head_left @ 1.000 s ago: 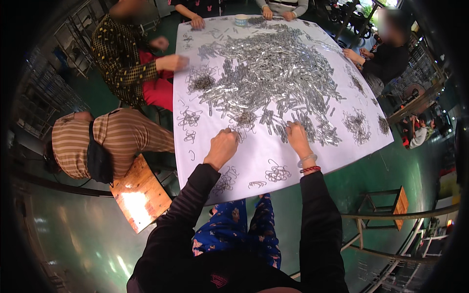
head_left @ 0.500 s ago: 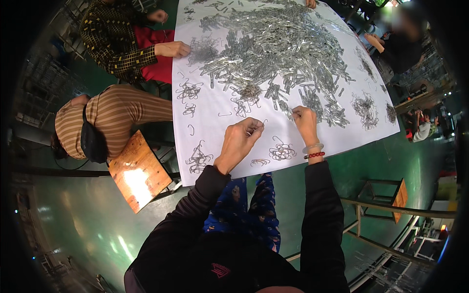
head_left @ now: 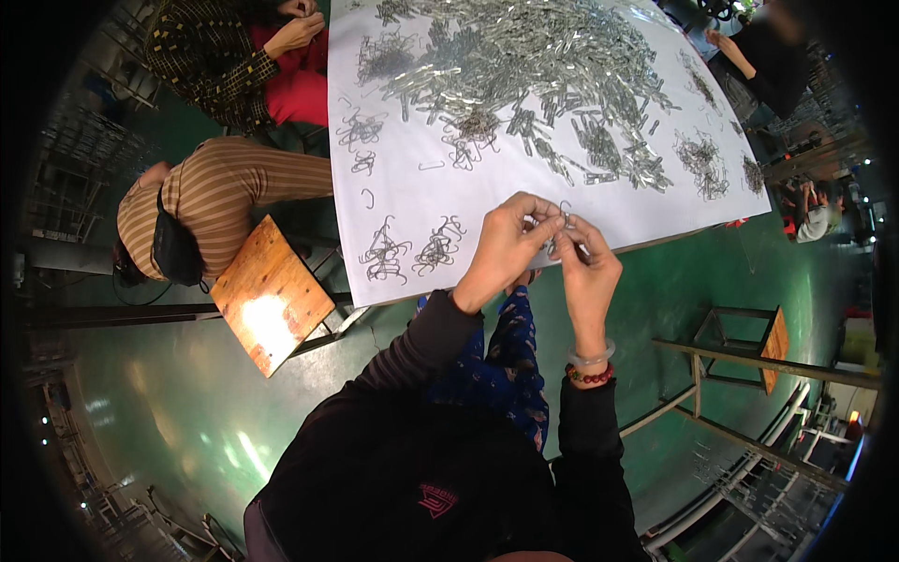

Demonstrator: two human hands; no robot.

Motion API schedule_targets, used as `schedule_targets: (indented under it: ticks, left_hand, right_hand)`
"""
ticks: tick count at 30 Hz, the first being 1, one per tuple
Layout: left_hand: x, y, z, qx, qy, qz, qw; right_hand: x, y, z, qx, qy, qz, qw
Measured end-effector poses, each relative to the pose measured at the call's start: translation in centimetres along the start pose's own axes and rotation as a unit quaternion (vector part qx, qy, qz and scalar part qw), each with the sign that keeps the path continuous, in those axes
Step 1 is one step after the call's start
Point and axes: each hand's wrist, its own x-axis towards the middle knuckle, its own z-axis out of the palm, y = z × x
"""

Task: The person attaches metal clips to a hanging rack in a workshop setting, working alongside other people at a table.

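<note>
My two hands meet above the near edge of a white-covered table (head_left: 506,187). My left hand (head_left: 513,236) is closed in a pinch, and a thin wire hook (head_left: 565,207) sticks up from its fingertips. Against it, my right hand (head_left: 590,270) pinches too, its fingers round a small silver metal piece (head_left: 552,251) that is mostly hidden. Beyond the hands, a large heap of flat silver metal pieces (head_left: 534,66) spreads over the table. Two small piles of wire hooks (head_left: 384,251) lie left of my left hand.
More hook piles (head_left: 700,164) lie on the right, and a dense one (head_left: 386,56) at the far left. A person in a patterned top (head_left: 206,70) and one in stripes (head_left: 206,187) are on the left. A wooden stool (head_left: 272,300) stands beside the table; another stool (head_left: 773,348) is at right.
My right hand has left the edge of the silver heap and come back to my left hand; their fingertips now meet. The person at far left has drawn a hand back from the table.
</note>
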Motion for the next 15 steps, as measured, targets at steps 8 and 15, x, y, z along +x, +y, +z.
schedule_targets:
  ticks: [8,15]
  left_hand:
    - [-0.6,1.4,-0.2,-0.092,0.018,0.003,0.996]
    - [-0.9,0.2,0.7,-0.027,0.005,0.029,0.999]
  right_hand:
    - [-1.0,0.8,-0.6,-0.015,0.0,-0.074,0.997]
    - [-0.4,0.8,-0.3,0.018,0.027,-0.048,0.998]
